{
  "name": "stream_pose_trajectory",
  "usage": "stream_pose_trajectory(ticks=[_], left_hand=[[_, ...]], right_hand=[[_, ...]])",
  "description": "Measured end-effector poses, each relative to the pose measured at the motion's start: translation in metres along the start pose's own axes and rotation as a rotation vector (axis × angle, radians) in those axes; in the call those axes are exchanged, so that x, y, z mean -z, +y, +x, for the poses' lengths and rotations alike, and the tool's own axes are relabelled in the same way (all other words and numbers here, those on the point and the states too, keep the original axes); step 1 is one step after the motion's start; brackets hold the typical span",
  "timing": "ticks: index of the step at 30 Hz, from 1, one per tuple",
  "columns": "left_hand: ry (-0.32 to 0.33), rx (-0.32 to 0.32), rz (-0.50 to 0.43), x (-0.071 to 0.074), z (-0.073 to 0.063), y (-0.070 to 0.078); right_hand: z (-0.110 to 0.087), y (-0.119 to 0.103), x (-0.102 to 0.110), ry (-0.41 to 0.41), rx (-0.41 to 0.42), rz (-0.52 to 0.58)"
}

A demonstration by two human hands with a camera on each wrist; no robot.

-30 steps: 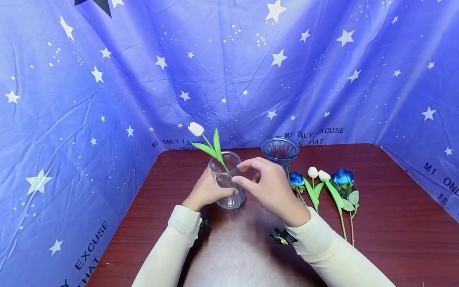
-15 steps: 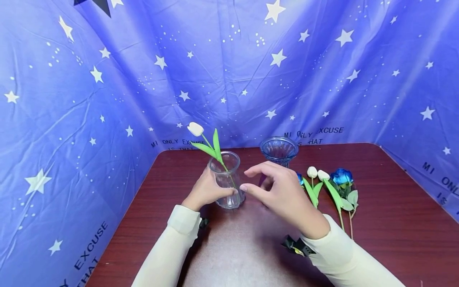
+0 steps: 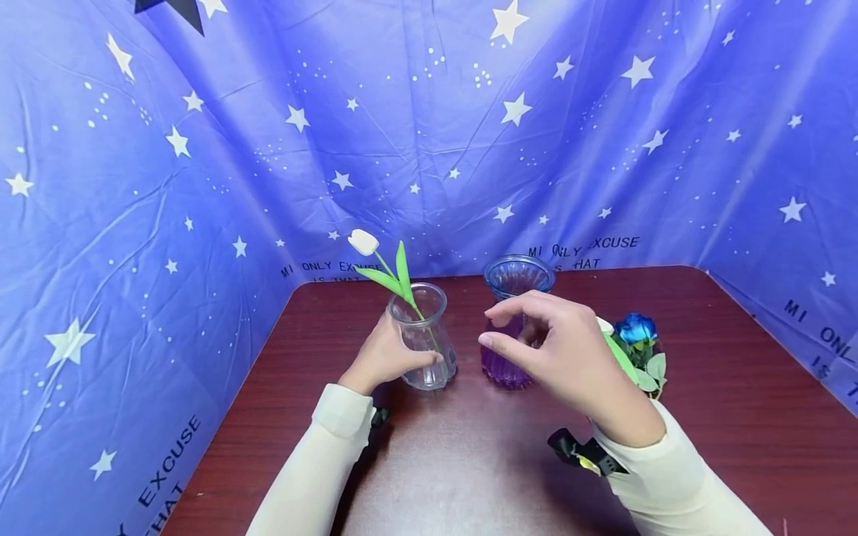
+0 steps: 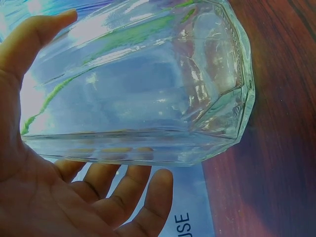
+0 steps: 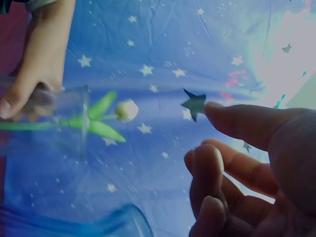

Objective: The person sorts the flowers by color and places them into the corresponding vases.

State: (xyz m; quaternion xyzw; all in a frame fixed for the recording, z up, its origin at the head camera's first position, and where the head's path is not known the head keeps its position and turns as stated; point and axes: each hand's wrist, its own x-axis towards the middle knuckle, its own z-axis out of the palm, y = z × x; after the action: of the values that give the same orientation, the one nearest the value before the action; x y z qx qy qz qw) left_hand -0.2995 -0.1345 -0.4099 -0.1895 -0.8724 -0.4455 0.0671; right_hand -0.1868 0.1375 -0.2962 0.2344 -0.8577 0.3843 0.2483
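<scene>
My left hand (image 3: 380,356) grips a clear glass vase (image 3: 432,378) on the table, thumb across its near side. In the left wrist view the fingers curve round the faceted glass (image 4: 133,98). One white tulip (image 3: 363,242) with green leaves leans leftward out of that vase, its stem showing through the glass. My right hand (image 3: 573,353) hovers in front of a blue-and-purple vase (image 3: 506,365), fingers loosely bent, thumb and forefinger apart. Nothing lies between those fingertips, as the right wrist view also shows. The right hand hides part of the coloured vase.
Past the right hand lie a blue rose (image 3: 635,327) and a white tulip (image 3: 605,325), partly covered by the hand and wrist. The brown wooden table (image 3: 429,461) meets a blue star-patterned cloth (image 3: 415,134) at the back and sides.
My right hand has moved away from the clear vase to the right, now covering part of the loose flowers and uncovering the purple vase base. The left hand stays on the clear vase.
</scene>
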Motion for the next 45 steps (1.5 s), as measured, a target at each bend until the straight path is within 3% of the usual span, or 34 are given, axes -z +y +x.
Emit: stream_pose_trajectory(ticks=[5, 15, 24, 36, 45], left_hand=[[0.007, 0.007, 0.010, 0.001, -0.001, 0.001], [0.001, 0.009, 0.012, 0.000, -0.002, 0.005], [-0.002, -0.007, 0.000, -0.001, 0.001, 0.001], [-0.001, -0.012, -0.004, 0.000, 0.002, -0.001], [0.001, -0.005, 0.000, 0.000, 0.001, 0.000]], right_hand=[[0.001, 0.005, 0.016, 0.014, -0.037, -0.053], [0.006, 0.021, 0.041, -0.042, -0.166, -0.119], [0.011, 0.053, 0.062, -0.036, -0.290, -0.215], [0.022, 0.092, 0.064, -0.129, -0.409, -0.236], [0.023, 0.120, 0.061, -0.179, -0.431, -0.261]])
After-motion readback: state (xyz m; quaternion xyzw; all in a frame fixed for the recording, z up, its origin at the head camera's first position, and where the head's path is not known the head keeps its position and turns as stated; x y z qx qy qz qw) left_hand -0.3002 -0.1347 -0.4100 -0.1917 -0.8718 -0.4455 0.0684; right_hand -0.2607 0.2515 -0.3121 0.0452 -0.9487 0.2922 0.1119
